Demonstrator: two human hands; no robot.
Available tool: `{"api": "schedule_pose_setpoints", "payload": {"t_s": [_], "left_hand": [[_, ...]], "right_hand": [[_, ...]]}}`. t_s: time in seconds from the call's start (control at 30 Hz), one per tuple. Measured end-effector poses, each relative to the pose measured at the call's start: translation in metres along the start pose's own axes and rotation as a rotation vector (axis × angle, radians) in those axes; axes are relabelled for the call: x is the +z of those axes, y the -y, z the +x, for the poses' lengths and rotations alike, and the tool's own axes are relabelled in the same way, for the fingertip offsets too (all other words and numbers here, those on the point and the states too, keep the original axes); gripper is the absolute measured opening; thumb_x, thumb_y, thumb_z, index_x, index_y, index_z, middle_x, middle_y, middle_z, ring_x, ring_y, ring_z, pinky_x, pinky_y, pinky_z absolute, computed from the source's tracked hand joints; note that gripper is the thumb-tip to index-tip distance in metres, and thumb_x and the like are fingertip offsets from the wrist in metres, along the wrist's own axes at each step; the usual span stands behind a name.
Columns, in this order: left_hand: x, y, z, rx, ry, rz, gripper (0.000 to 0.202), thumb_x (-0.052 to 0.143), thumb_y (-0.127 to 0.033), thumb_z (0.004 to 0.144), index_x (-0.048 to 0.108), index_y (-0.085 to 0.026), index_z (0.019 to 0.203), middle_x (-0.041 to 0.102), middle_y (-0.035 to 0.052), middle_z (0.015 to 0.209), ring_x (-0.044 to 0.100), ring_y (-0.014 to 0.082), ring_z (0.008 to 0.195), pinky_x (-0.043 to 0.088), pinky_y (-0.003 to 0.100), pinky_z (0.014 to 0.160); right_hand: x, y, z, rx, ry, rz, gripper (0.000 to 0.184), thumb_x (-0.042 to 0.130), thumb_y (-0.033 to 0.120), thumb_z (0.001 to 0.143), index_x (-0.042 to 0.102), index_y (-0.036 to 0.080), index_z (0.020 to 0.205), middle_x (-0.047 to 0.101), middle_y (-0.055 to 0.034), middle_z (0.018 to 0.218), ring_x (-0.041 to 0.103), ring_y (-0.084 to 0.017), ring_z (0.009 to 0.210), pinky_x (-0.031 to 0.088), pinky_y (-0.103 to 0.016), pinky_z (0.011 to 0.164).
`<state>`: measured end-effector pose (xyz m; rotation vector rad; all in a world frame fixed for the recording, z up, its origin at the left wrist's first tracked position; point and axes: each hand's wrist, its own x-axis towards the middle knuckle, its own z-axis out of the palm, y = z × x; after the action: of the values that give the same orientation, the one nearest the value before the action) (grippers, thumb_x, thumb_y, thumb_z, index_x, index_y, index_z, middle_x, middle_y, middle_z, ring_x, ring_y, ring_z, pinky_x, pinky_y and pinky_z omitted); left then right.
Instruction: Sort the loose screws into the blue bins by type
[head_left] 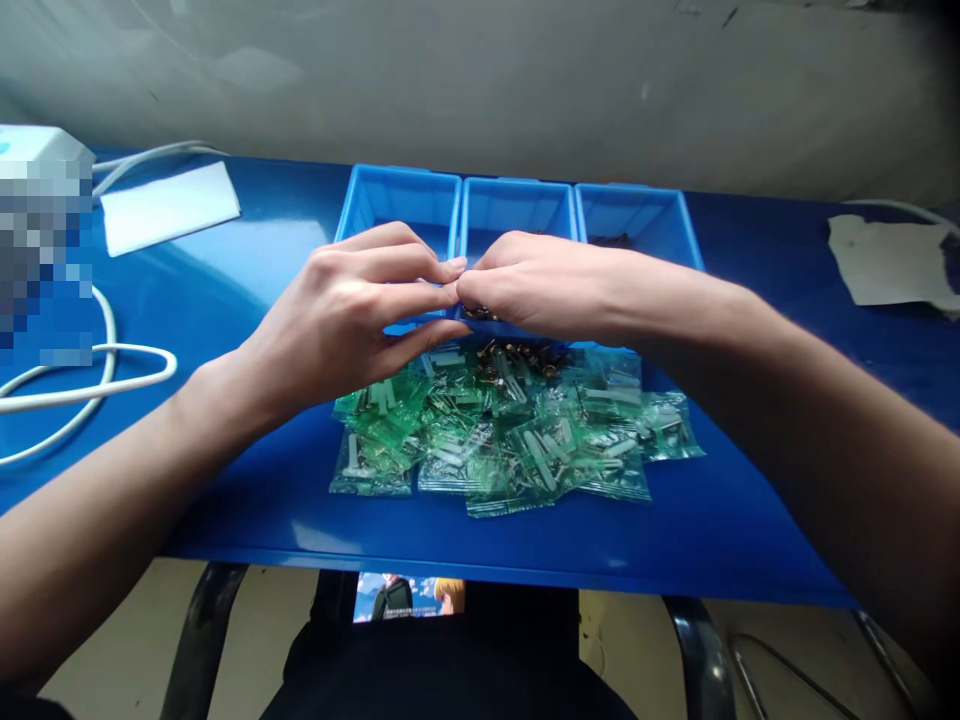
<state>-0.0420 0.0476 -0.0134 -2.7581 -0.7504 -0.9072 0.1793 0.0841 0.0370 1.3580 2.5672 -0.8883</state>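
Observation:
My left hand (345, 310) and my right hand (540, 285) meet over the front of a row of three blue plastic bins (514, 210). The left fingertips press against the right hand's fingertips, and whatever lies between them is hidden. Small dark metal parts (478, 313) show under my right hand's curled fingers. Below both hands, a heap of loose brass-and-dark screws (519, 360) lies on many green-tinted plastic bags (517, 450) holding white pieces. A few dark parts (609, 240) lie in the rightmost bin.
The blue tabletop (247, 230) carries a white paper sheet (169, 205), a white cable (90, 375) and a pixelated white device (41, 230) at left. Crumpled white paper (889, 260) lies at right. Beyond the table's front edge, a phone screen (409, 597) shows a picture above dark trousers.

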Motion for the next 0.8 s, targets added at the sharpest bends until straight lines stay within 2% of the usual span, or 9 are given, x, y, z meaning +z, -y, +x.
{"api": "schedule_pose_setpoints", "payload": {"t_s": [0.13, 0.2, 0.27, 0.33, 0.43, 0.5, 0.57, 0.67, 0.8], "left_hand": [[0.002, -0.001, 0.0, 0.001, -0.001, -0.008, 0.02, 0.07, -0.035, 0.106, 0.08, -0.019, 0.112, 0.081, 0.0085, 0.113, 0.077, 0.0249, 0.103, 0.068, 0.039, 0.086], [0.003, -0.001, 0.0, 0.011, -0.001, -0.013, 0.021, 0.071, -0.034, 0.105, 0.079, -0.017, 0.114, 0.081, 0.0095, 0.115, 0.077, 0.025, 0.104, 0.068, 0.038, 0.086], [0.004, -0.001, 0.0, 0.019, -0.005, -0.015, 0.022, 0.073, -0.033, 0.105, 0.078, -0.015, 0.117, 0.081, 0.0102, 0.116, 0.078, 0.0256, 0.105, 0.068, 0.038, 0.087], [0.004, -0.001, -0.001, 0.018, -0.011, -0.019, 0.023, 0.073, -0.033, 0.105, 0.078, -0.016, 0.119, 0.081, 0.0102, 0.117, 0.078, 0.0261, 0.105, 0.069, 0.039, 0.087], [0.003, -0.002, -0.001, 0.001, -0.014, -0.026, 0.021, 0.072, -0.033, 0.105, 0.078, -0.018, 0.118, 0.081, 0.0091, 0.117, 0.078, 0.0255, 0.105, 0.069, 0.039, 0.088], [0.003, -0.003, 0.0, -0.004, -0.012, -0.029, 0.02, 0.072, -0.032, 0.105, 0.078, -0.018, 0.118, 0.081, 0.0091, 0.118, 0.078, 0.0254, 0.105, 0.069, 0.039, 0.089], [0.003, -0.003, 0.0, -0.002, -0.012, -0.029, 0.021, 0.071, -0.032, 0.105, 0.078, -0.017, 0.119, 0.08, 0.0092, 0.119, 0.079, 0.0254, 0.106, 0.069, 0.04, 0.09], [0.003, -0.003, 0.0, 0.001, -0.016, -0.025, 0.022, 0.072, -0.033, 0.105, 0.077, -0.017, 0.12, 0.081, 0.0084, 0.118, 0.079, 0.0246, 0.104, 0.07, 0.039, 0.089], [0.003, -0.003, 0.0, 0.008, -0.018, -0.015, 0.023, 0.073, -0.033, 0.105, 0.076, -0.018, 0.121, 0.081, 0.0082, 0.119, 0.079, 0.0244, 0.104, 0.07, 0.039, 0.089]], "right_hand": [[-0.003, 0.005, -0.012, 0.112, -0.032, 0.073, 0.032, 0.057, 0.034, 0.106, 0.068, 0.016, 0.081, 0.053, 0.0007, 0.067, 0.039, -0.009, 0.055, 0.03, -0.03, 0.054], [0.0, 0.004, -0.02, 0.088, -0.119, 0.076, 0.023, 0.063, 0.026, 0.101, 0.071, 0.015, 0.082, 0.053, 0.0021, 0.063, 0.041, -0.008, 0.053, 0.03, -0.029, 0.054], [0.007, 0.001, -0.029, -0.027, -0.25, 0.065, 0.011, 0.069, 0.018, 0.094, 0.074, 0.016, 0.084, 0.059, 0.0027, 0.065, 0.046, -0.009, 0.056, 0.033, -0.028, 0.056], [0.016, -0.002, -0.04, -0.162, -0.39, 0.041, 0.005, 0.073, 0.013, 0.091, 0.076, 0.016, 0.09, 0.067, 0.0017, 0.077, 0.056, -0.01, 0.066, 0.041, -0.027, 0.062], [0.033, -0.006, -0.056, -0.384, -0.583, -0.111, 0.01, 0.067, 0.013, 0.1, 0.077, 0.011, 0.102, 0.072, -0.0055, 0.1, 0.066, -0.015, 0.087, 0.054, -0.03, 0.078], [0.045, -0.008, -0.065, -0.518, -0.657, -0.291, 0.02, 0.057, 0.012, 0.107, 0.077, 0.007, 0.105, 0.071, -0.0119, 0.105, 0.067, -0.02, 0.096, 0.059, -0.036, 0.085], [0.056, -0.01, -0.07, -0.615, -0.67, -0.46, 0.025, 0.053, 0.008, 0.108, 0.077, 0.004, 0.106, 0.072, -0.0157, 0.105, 0.065, -0.023, 0.097, 0.062, -0.039, 0.086], [0.066, -0.015, -0.075, -0.682, -0.65, -0.581, 0.022, 0.057, 0.004, 0.105, 0.078, 0.002, 0.109, 0.074, -0.0176, 0.106, 0.063, -0.022, 0.09, 0.062, -0.038, 0.079], [0.054, -0.024, -0.079, -0.682, -0.634, -0.593, 0.024, 0.055, 0.009, 0.107, 0.078, 0.006, 0.114, 0.074, -0.0147, 0.108, 0.065, -0.021, 0.092, 0.061, -0.037, 0.077]]}}
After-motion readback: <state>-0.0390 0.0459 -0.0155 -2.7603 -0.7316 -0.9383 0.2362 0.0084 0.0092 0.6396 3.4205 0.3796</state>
